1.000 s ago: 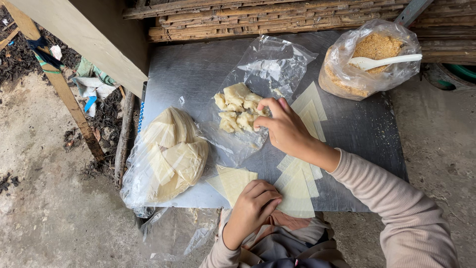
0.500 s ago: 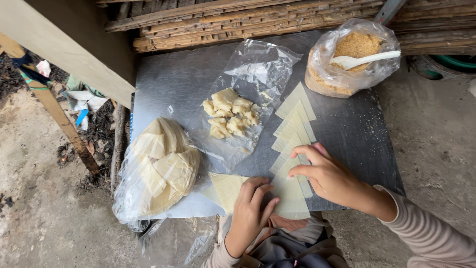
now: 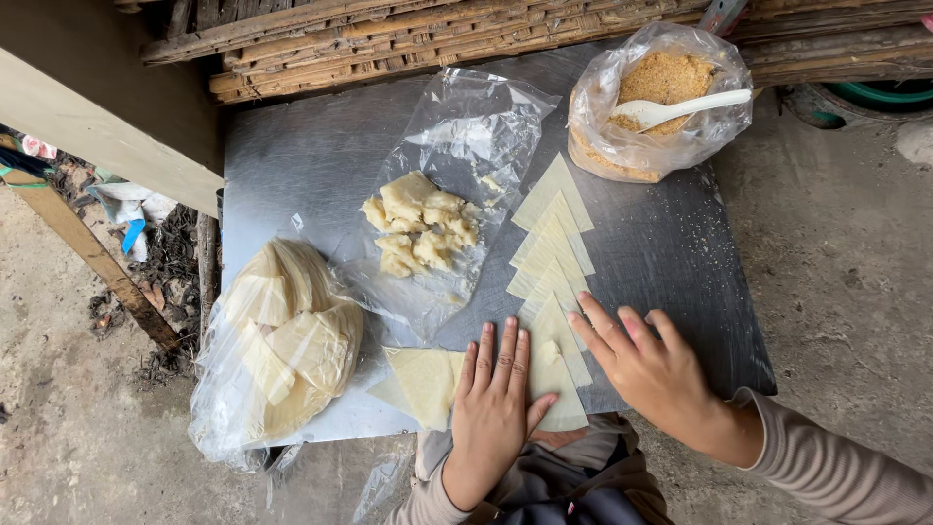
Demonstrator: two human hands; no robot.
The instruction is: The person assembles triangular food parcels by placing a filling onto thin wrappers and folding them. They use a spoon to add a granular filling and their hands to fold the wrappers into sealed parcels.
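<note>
While my left hand (image 3: 496, 403) lies flat (fingers spread, holding nothing) on the nearest wrapper (image 3: 554, 374) at the desk's near edge, right hand (image 3: 656, 369) hovers open just right; wrapper row (image 3: 549, 248) runs away from me.

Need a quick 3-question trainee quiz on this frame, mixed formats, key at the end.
1. True or false: the white spoon sits in the bag of brown crumbs.
2. Which hand lies flat on the nearest triangular wrapper? A) left hand B) right hand
3. Fill in: the pale dough pieces lie on a clear plastic ____.

Key: 1 true; 2 A; 3 sheet.
</note>
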